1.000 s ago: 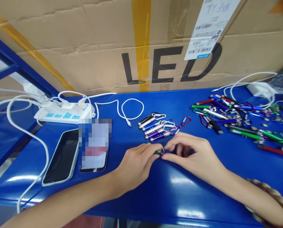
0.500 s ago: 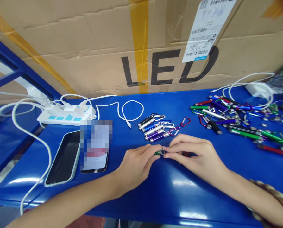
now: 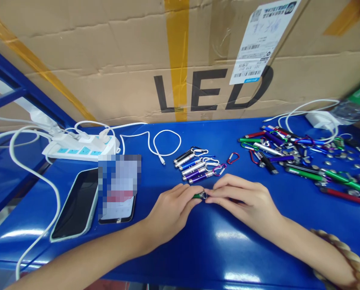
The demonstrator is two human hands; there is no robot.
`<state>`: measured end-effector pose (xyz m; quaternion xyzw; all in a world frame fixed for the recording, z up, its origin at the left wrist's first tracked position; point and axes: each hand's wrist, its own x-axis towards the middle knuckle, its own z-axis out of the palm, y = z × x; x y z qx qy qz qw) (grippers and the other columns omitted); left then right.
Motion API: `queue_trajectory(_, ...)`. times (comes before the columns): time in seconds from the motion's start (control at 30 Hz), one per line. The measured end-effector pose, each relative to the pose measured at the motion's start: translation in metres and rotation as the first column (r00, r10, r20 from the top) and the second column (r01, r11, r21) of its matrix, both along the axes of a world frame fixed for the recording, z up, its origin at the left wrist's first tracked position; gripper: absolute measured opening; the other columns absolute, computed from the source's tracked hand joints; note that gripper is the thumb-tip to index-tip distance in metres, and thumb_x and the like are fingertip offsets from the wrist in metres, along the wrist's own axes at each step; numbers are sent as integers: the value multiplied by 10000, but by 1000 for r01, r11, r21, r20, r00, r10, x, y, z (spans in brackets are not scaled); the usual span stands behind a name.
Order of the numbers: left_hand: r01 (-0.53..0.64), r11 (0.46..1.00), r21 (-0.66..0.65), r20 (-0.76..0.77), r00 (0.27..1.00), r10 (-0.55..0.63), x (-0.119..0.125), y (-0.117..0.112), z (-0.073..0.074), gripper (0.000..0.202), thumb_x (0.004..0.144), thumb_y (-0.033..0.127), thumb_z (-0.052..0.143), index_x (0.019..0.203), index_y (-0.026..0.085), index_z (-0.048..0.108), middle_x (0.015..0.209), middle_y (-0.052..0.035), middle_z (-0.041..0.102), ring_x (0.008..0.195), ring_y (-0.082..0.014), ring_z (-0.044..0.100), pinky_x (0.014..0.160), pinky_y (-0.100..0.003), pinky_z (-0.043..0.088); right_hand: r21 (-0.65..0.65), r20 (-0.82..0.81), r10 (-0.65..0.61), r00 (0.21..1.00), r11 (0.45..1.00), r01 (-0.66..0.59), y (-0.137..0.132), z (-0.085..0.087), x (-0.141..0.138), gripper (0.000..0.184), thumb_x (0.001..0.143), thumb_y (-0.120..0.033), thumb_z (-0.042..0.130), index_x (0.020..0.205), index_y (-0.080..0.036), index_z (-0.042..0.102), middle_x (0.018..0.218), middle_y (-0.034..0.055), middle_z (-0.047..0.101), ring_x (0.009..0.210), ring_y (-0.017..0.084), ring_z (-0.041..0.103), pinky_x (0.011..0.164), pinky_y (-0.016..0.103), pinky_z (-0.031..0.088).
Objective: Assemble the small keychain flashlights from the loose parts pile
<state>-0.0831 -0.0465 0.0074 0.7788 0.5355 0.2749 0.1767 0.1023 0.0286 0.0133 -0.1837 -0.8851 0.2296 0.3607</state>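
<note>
My left hand (image 3: pixel 170 211) is closed around a small green metal penlight tube (image 3: pixel 199 195). Most of the tube is hidden in the fingers, and its silver-rimmed open end points to the right. At that end my right hand (image 3: pixel 248 197) has thumb and fingertips pinched together, touching or nearly touching the rim. Whatever those fingertips hold is too small and covered to make out. Just beyond the hands lies a neat row of penlights (image 3: pixel 195 166) in black, silver, blue and purple, with clips attached. Beside the row rests a loose red carabiner clip (image 3: pixel 233 157).
To the right is a pile of coloured penlights (image 3: pixel 276 159) with scattered button cells (image 3: pixel 343 155). Two phones (image 3: pixel 77 205) and a white power strip (image 3: pixel 77 150) sit left, among white cables (image 3: pixel 168 131). A large cardboard box (image 3: pixel 122 60) backs the blue table (image 3: pixel 198 249).
The camera view has shifted slightly. Both hands keep nearly the same pose, with the right fingertips still at the tube's open end.
</note>
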Motion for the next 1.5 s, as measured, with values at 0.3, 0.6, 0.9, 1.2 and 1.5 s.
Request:
queue_trajectory(0.3,-7,996,-91,85,996,14,-1,-1,-2,171,939,207,407,1023,170,552,897,-42,651,812,-174,615,728,-299,492,-10,-3,3,1000,1000,-3,0,-1,0,103,816,-199,614,830,-166,711,785,21,647,626,72,610,548,156,491)
queue_trajectory(0.6,38,993,-113,113,993,-25,-2,-1,0,187,938,174,383,1027,159,547,879,-48,624,808,-171,584,726,-285,472,16,-1,28,1000,999,-28,3,1,3,138,845,-183,573,859,-176,710,817,28,646,640,69,621,557,150,503)
queue_trajectory(0.9,44,992,-115,130,991,-29,-1,-1,0,184,936,184,390,1009,152,556,863,-50,636,769,-167,588,698,-279,461,19,7,40,999,999,-40,4,2,3,142,853,-194,563,854,-184,705,818,32,644,625,70,620,551,156,515)
queue_trajectory(1.2,90,994,-61,163,983,-79,0,0,2,182,933,162,400,1024,164,557,940,-45,682,845,-161,638,746,-262,492,25,29,37,999,999,-38,4,5,4,130,832,-165,584,828,-168,714,803,37,658,627,87,637,569,169,533)
queue_trajectory(1.5,67,998,-2,130,989,-66,-1,-1,-1,200,940,167,389,997,153,580,904,-42,692,814,-152,642,744,-255,503,-34,-6,42,999,999,-42,2,8,-1,123,810,-160,612,755,-158,722,747,38,652,625,87,628,560,168,510)
